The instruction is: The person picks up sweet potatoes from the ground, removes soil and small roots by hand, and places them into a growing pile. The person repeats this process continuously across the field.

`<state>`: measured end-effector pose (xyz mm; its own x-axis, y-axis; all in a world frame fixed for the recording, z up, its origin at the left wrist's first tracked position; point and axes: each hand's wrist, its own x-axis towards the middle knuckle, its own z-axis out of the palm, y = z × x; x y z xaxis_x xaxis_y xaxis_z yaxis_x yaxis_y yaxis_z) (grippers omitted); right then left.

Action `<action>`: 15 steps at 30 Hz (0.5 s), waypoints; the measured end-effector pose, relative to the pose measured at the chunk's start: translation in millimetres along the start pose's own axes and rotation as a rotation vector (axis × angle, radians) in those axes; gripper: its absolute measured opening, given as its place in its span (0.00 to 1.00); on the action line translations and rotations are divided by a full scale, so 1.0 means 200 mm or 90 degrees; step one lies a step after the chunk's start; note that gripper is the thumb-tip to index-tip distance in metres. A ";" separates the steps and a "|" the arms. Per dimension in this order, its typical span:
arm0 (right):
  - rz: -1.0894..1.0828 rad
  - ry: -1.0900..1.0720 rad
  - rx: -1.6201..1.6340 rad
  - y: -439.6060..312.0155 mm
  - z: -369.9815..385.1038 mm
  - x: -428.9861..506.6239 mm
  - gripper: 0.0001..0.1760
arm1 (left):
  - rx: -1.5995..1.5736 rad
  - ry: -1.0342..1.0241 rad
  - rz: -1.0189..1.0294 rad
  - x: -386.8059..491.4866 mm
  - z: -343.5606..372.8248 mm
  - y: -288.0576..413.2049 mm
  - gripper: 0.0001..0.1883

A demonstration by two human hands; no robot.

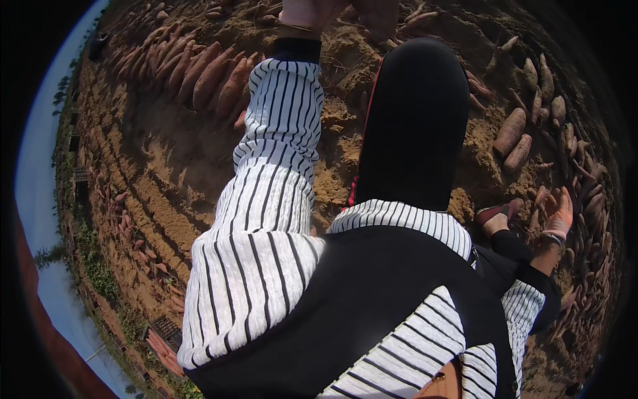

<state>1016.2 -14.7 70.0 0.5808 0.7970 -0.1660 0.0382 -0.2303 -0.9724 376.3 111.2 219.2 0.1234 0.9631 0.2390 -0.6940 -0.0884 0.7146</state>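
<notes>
My left hand (311, 14) reaches up to the top edge of the picture, where its fingers are cut off or blurred; whether it holds anything is hidden. Its arm wears a black-and-white striped sleeve, and a row of sweet potatoes (207, 77) lies on the soil to its left. At the right, my right hand (558, 214), in an orange-palmed glove, is raised beside a long pile of sweet potatoes (595, 204), fingers apart and nothing seen in it. Two thick sweet potatoes (511, 130) rest on the soil above that hand.
My black-clad knee (416, 119) fills the upper middle. A dark red shoe (500, 212) stands near my right hand. Furrowed soil (159, 214) with scattered sweet potatoes (124, 219) stretches left. A dark plastic crate (167, 330) is at the lower left, near green plants (97, 264).
</notes>
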 end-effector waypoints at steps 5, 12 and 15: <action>0.094 0.106 0.076 -0.12 -0.25 0.01 0.20 | 0.207 0.230 -0.076 -0.51 -0.71 0.46 0.19; 0.064 0.315 0.207 -0.34 -1.06 0.28 0.16 | 0.624 0.428 -0.361 -0.85 -1.41 0.36 0.28; 0.066 0.321 0.244 -0.49 -1.28 0.31 0.16 | 1.209 0.408 -0.616 -0.92 -1.51 0.16 0.43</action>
<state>1256.1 -86.4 196.5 0.8803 0.3994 -0.2560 -0.2783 -0.0022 -0.9605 117.2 7.4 0.6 -0.5513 0.7469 -0.3718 0.7582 0.6344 0.1503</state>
